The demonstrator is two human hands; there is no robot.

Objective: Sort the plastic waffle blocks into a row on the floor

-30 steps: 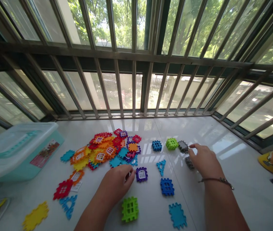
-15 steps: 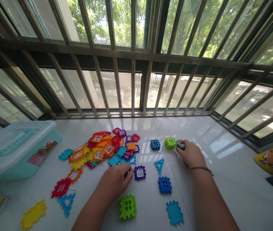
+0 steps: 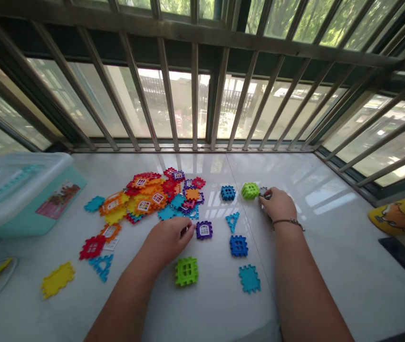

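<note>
My right hand point(image 3: 280, 204) is closed in a pinch on a small grey piece point(image 3: 264, 191), largely covered by the fingers. This piece is right beside a lime-green building block point(image 3: 250, 191); whether they are joined I cannot tell. My left hand point(image 3: 168, 237) rests with curled fingers, its thumb tip close to the left edge of a purple window tile point(image 3: 204, 230). What those fingers hold, if anything, is hidden. Between the hands lie a blue block point(image 3: 228, 193), a blue triangle point(image 3: 232, 222), a darker blue window block point(image 3: 238, 246) and a teal tile point(image 3: 249, 279). A green window block point(image 3: 187, 271) sits nearer me.
A heap of interlocking plastic tiles point(image 3: 149, 194) spreads at left centre. Beyond it stands a lidded turquoise box point(image 3: 56, 190). A yellow tile point(image 3: 58, 279) lies front left. On the right are a yellow-and-blue container point(image 3: 400, 216) and a dark flat object point(image 3: 402, 261). Metal bars point(image 3: 195, 95) edge the back.
The view has tipped downward, so everything sits higher in the picture. Both hands keep about the same places beside the blocks, and no tile has visibly shifted.
</note>
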